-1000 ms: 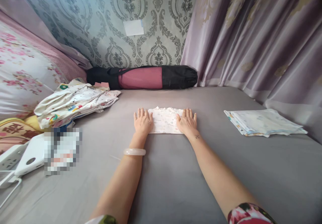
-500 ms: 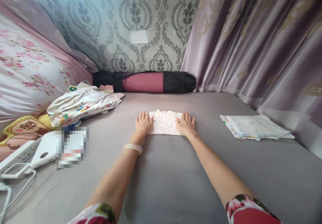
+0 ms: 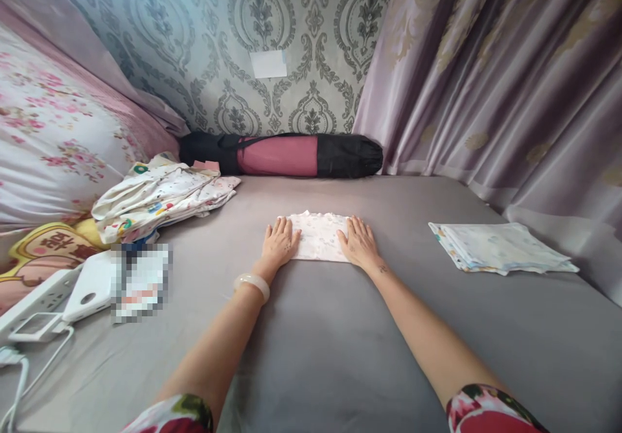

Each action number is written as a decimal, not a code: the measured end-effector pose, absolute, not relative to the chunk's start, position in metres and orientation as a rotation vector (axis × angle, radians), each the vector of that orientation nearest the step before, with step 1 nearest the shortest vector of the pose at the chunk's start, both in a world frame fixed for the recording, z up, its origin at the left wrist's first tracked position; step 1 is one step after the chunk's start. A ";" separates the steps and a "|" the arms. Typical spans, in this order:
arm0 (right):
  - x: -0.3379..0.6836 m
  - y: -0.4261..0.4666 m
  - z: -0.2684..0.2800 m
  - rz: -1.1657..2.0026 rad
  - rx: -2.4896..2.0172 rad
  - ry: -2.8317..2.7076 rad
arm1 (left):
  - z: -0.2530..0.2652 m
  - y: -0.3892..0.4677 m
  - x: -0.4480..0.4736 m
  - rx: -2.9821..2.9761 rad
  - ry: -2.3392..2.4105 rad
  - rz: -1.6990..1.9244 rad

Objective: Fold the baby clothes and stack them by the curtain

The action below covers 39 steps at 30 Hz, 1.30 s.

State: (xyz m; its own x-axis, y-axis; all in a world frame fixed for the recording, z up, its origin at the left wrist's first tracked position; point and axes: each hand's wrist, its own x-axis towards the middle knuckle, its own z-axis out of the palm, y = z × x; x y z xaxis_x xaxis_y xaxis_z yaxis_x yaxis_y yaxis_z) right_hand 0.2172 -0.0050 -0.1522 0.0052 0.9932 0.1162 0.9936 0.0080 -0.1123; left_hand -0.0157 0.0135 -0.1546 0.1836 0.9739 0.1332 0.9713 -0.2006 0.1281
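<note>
A folded white cloth (image 3: 319, 237) with a faint print lies flat on the grey sheet (image 3: 335, 342), its far edge a little ruffled. My left hand (image 3: 282, 242) rests palm down on its left end, fingers stretched out and thumb on the fabric. On the right end lies my right hand (image 3: 358, 242), also flat, fingers extended. The hands cover both ends of the cloth, and the middle shows between them. Neither hand grips anything.
A stack of folded cloths (image 3: 503, 246) lies at the right. Rumpled printed clothes (image 3: 160, 193) are piled at the left, near a white power strip (image 3: 39, 303) and a white device (image 3: 94, 287) with cables. A rolled mat in a bag (image 3: 279, 155) lies along the wall.
Both hands have stayed flat on the cloth, shifting slightly inward over its ends. The view has tilted a little; the cloth has stayed in place.
</note>
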 end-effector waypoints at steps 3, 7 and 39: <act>0.218 -0.004 -0.151 0.011 -2.121 -2.125 | -0.154 0.012 -0.016 2.407 1.987 0.300; 0.209 -0.003 -0.146 -0.055 -2.111 -2.118 | -0.146 0.005 -0.011 2.530 2.024 0.444; 0.127 0.007 -0.147 0.044 -1.828 -2.241 | -0.159 -0.003 -0.002 2.431 2.040 0.584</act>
State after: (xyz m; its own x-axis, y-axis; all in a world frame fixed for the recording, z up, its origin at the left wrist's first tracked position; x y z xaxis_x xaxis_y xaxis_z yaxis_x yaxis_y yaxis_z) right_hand 0.1273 0.0071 -0.1469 -0.1825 0.9680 0.1723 0.9605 0.2130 -0.1791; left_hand -0.0016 -0.0032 -0.1589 0.1369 0.9353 0.3262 0.9662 -0.1988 0.1644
